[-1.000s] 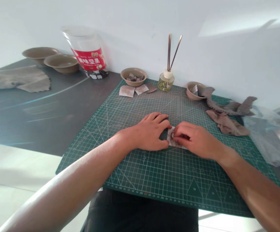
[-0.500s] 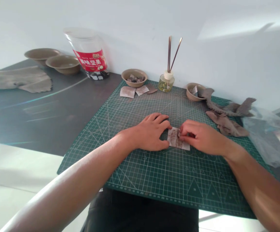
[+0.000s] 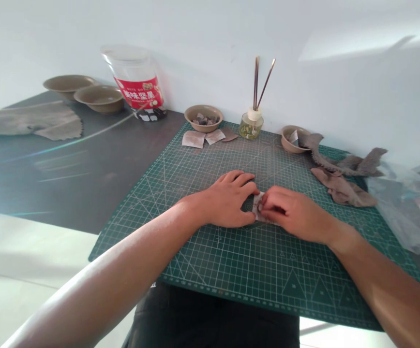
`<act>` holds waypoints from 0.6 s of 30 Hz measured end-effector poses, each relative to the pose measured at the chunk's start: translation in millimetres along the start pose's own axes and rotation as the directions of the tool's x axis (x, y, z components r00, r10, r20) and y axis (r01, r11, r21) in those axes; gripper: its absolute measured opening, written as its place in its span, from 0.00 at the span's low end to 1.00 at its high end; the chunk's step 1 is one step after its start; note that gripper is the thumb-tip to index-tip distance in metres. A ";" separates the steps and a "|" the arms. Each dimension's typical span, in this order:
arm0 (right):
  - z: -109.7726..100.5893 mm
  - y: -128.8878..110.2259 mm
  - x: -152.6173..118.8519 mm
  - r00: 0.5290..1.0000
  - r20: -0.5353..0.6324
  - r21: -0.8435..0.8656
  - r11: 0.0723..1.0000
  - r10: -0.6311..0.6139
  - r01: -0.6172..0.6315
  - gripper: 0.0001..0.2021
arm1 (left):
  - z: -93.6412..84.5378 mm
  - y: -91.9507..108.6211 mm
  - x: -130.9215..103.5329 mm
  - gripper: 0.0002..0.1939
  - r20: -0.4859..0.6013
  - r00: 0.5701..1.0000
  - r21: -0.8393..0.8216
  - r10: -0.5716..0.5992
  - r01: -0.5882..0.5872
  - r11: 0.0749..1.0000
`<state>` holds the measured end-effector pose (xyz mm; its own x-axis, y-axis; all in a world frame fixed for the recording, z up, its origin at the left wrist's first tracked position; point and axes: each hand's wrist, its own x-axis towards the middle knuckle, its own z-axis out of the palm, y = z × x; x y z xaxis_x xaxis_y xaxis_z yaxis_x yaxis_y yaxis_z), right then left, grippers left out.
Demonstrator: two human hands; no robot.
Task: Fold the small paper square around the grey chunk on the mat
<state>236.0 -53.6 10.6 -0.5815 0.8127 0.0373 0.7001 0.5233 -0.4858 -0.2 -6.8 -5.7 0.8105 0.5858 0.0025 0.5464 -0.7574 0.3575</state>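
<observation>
A small pale paper piece with brown smudges (image 3: 258,204) lies on the green cutting mat (image 3: 202,261). My left hand (image 3: 230,199) rests on the mat with its fingers spread; thumb and index fingertip touch the paper's left edge. Over the paper's right part is my right hand (image 3: 292,210), its fingers pinched together against the surface. Whatever sits between those fingertips is too small and covered to make out. Most of the paper's right side is hidden beneath this hand.
Behind the hands stand a bowl of dark fragments (image 3: 203,119), paper pieces (image 3: 194,139), a reed diffuser (image 3: 251,124) and another bowl (image 3: 294,139). Brown cloths (image 3: 344,186) and clear plastic (image 3: 404,208) lie right. A jar (image 3: 139,89), bowls (image 3: 100,98) and grey cloth (image 3: 32,121) are left.
My right hand has slid left across the paper toward my left hand and now covers more of it. My left hand holds its place on the paper's edge. The view has shifted slightly.
</observation>
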 end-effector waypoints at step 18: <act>-4.5 1.9 -3.9 0.996 0.089 0.021 1.000 -0.025 0.023 0.07 | 1.1 -0.7 0.2 0.29 -0.005 1.000 0.012 0.007 -0.007 1.000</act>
<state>241.4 -54.6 13.5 -0.6332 0.7734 -0.0289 0.6780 0.5363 -0.5026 -0.2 -6.5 -7.0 0.8131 0.5820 0.0100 0.5432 -0.7648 0.3464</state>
